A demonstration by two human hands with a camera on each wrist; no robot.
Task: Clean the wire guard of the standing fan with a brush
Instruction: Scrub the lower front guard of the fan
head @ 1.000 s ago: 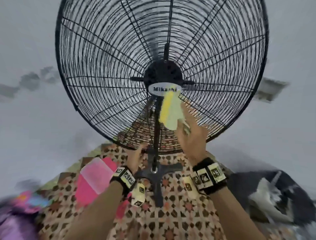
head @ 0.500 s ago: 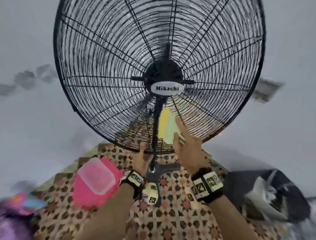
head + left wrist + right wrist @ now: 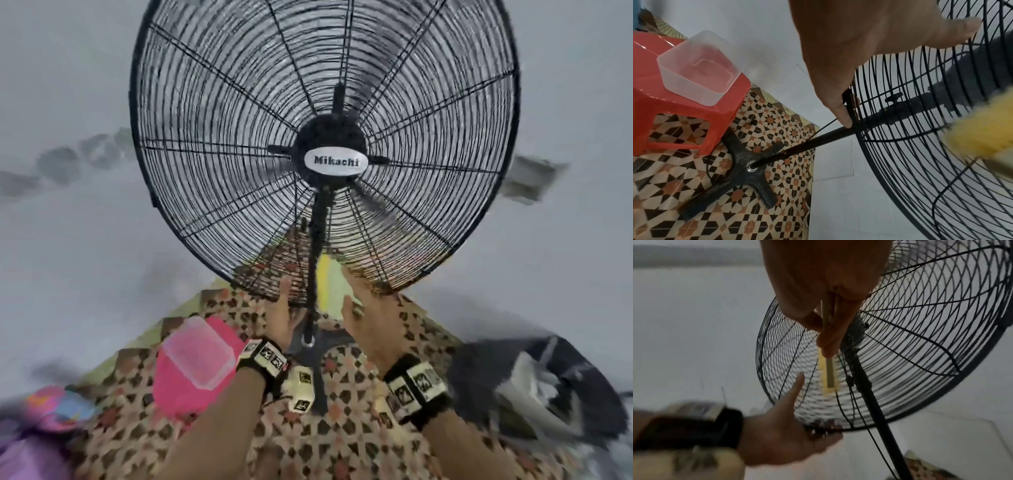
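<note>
A black standing fan faces me, its round wire guard carrying a white "Mikachi" badge. My right hand grips a brush with yellow bristles and a pale back. It presses the brush flat against the lowest part of the guard, just right of the pole. From the right wrist, the brush lies on the wires below my fingers. My left hand holds the guard's bottom rim left of the pole, thumb raised along the wires. The left wrist view shows its fingers on the rim.
A red plastic stool with a clear tub on top stands left of the fan's cross base. All sit on a patterned mat. A dark bundle lies at the right. A pale wall is behind the fan.
My right hand has drawn the brush down the guard from just under the badge to the bottom rim. The left hand stays at the bottom rim.
</note>
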